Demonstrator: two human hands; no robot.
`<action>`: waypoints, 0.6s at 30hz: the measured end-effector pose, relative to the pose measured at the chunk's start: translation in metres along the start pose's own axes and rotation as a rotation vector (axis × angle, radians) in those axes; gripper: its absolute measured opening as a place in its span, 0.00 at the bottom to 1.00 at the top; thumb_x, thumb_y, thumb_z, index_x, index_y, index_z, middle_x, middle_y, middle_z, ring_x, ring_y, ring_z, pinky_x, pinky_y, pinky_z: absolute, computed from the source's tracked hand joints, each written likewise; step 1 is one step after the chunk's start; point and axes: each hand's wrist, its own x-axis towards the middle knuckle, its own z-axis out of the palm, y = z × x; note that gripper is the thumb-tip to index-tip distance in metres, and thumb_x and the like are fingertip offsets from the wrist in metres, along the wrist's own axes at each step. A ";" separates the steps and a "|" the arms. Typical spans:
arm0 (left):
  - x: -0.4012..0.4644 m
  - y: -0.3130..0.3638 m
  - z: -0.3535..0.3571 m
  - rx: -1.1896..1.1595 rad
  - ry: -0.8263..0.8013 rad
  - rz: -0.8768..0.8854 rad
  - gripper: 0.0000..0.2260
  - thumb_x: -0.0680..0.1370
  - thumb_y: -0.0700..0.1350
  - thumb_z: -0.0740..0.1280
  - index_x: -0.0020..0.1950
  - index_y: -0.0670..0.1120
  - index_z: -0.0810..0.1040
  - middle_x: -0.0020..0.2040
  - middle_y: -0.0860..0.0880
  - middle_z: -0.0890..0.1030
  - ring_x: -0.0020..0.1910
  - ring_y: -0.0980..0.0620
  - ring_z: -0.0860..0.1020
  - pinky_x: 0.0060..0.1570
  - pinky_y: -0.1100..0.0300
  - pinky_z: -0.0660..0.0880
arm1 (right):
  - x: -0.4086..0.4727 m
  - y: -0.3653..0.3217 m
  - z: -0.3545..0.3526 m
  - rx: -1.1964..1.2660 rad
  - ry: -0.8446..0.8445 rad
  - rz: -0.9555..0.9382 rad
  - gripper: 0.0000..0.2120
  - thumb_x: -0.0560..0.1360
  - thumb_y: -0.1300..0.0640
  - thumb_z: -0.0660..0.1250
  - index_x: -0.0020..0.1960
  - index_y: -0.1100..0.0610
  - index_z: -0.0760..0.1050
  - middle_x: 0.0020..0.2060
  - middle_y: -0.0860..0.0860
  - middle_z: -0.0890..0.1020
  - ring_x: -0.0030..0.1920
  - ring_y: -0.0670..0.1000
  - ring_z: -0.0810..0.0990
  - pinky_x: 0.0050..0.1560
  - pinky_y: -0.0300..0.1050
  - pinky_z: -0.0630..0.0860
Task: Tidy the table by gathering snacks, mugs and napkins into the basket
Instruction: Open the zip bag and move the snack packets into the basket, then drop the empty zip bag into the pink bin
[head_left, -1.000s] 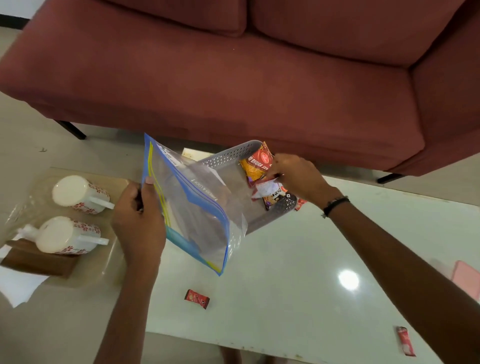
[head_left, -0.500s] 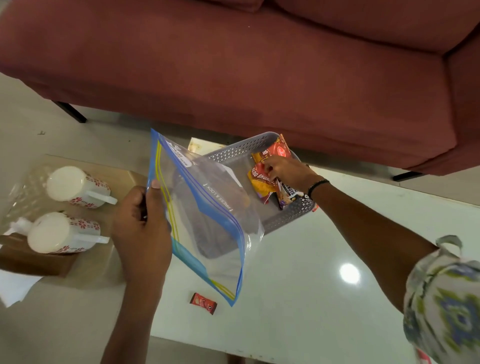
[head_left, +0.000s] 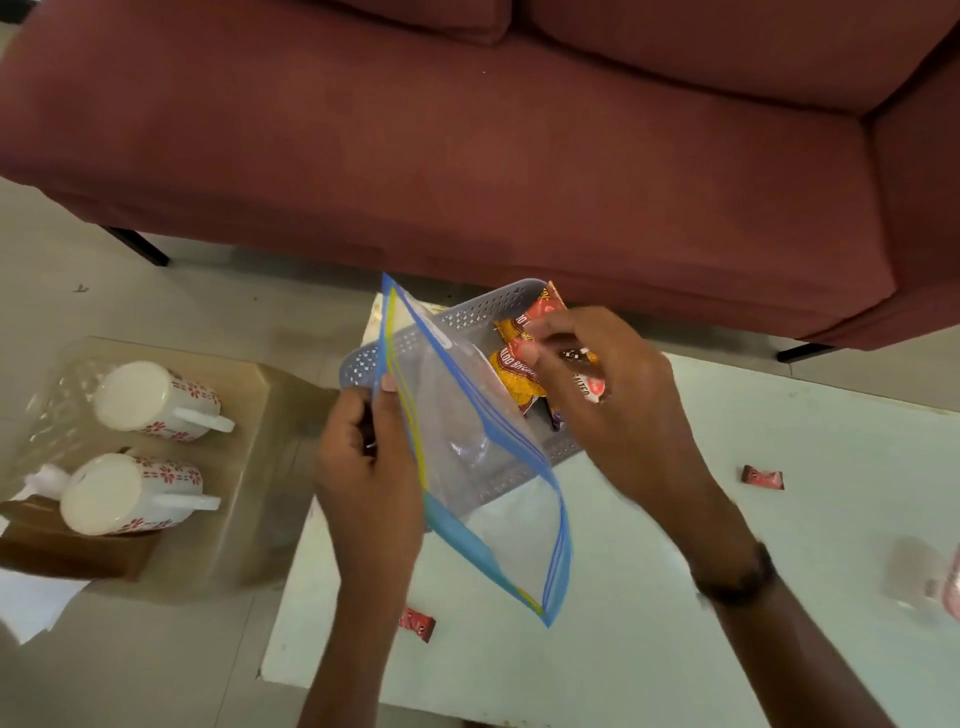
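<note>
A grey perforated basket (head_left: 488, 306) stands on the white table (head_left: 727, 571) near its far edge. My left hand (head_left: 369, 467) pinches the rim of a clear zip bag (head_left: 467, 457) with blue and yellow edges, held up in front of the basket. My right hand (head_left: 613, 405) is over the basket, fingers closed on orange and red snack packets (head_left: 519, 374). Two small red sweets lie on the table, one (head_left: 761, 478) at the right and one (head_left: 417, 623) near the front. Two white mugs with red flowers (head_left: 156, 400) (head_left: 130, 493) lie on their sides at the left.
The mugs rest in a clear tray (head_left: 249, 467) beside a brown box (head_left: 67, 545) and white paper (head_left: 36, 603) on the floor side. A dark red sofa (head_left: 467, 130) runs behind the table. A blurred pink item (head_left: 935, 577) sits at the right edge.
My right hand has lifted a little and pulled back toward me with the snack packets. The bag in my left hand has shifted right, in front of the basket.
</note>
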 end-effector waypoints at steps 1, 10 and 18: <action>-0.007 0.007 0.005 0.003 -0.013 0.011 0.17 0.80 0.47 0.61 0.30 0.50 0.65 0.24 0.55 0.69 0.25 0.58 0.67 0.26 0.70 0.63 | -0.016 -0.022 -0.010 0.042 -0.066 0.054 0.13 0.73 0.47 0.68 0.55 0.49 0.75 0.52 0.42 0.79 0.52 0.43 0.78 0.49 0.32 0.74; -0.082 0.057 0.034 -0.158 -0.294 0.014 0.10 0.79 0.49 0.58 0.41 0.46 0.70 0.30 0.50 0.76 0.24 0.56 0.76 0.22 0.66 0.72 | -0.097 -0.023 -0.050 -0.401 0.103 0.072 0.09 0.69 0.59 0.64 0.47 0.56 0.80 0.31 0.51 0.83 0.26 0.53 0.78 0.25 0.41 0.73; -0.189 0.075 0.063 -0.267 -0.570 -0.141 0.09 0.72 0.55 0.60 0.50 0.59 0.73 0.41 0.67 0.82 0.46 0.61 0.81 0.44 0.66 0.79 | -0.181 0.014 -0.127 -0.278 0.114 0.212 0.15 0.70 0.47 0.68 0.56 0.45 0.78 0.45 0.41 0.84 0.41 0.42 0.81 0.41 0.29 0.71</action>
